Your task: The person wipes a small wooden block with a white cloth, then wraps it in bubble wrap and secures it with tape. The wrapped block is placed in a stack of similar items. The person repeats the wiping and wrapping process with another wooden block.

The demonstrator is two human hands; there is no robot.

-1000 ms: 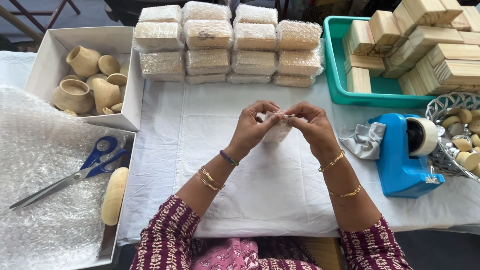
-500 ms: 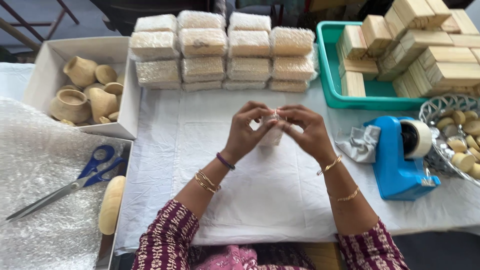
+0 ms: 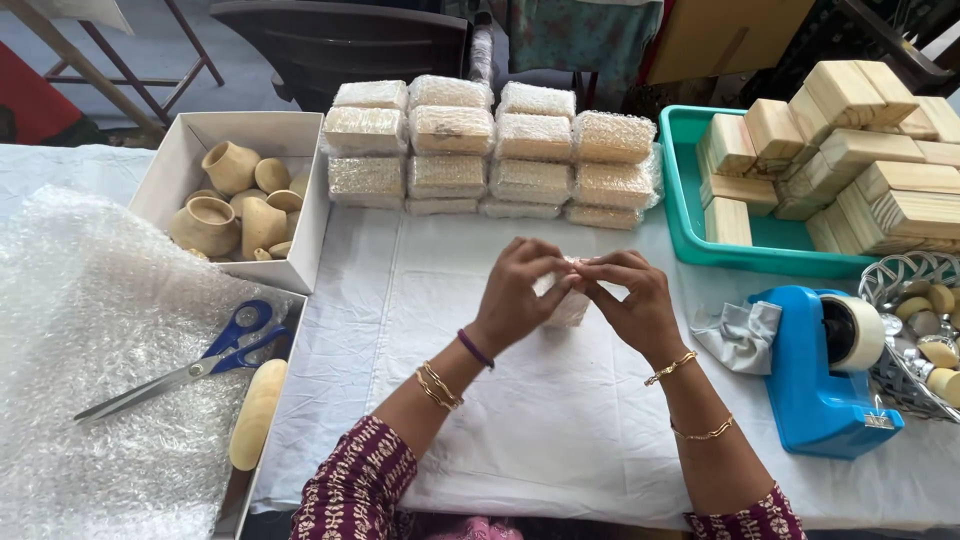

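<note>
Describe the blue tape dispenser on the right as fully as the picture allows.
The tape dispenser is bright blue, plastic-looking, and stands upright on the white cloth at the table's right. A roll of pale tape sits in its top. A crumpled grey cloth lies against its left side, a wire basket close behind. Neither hand touches it.

A white-clothed table (image 3: 330,300) stands before a dark chair (image 3: 340,40) on grey floor (image 3: 140,25).

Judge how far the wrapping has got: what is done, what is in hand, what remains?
Done: bubble-wrapped bundles stacked at the back. In hand: the left hand and right hand close wrap round a small piece. Left: bare wooden pots in the white box, blocks in the teal tray.
</note>
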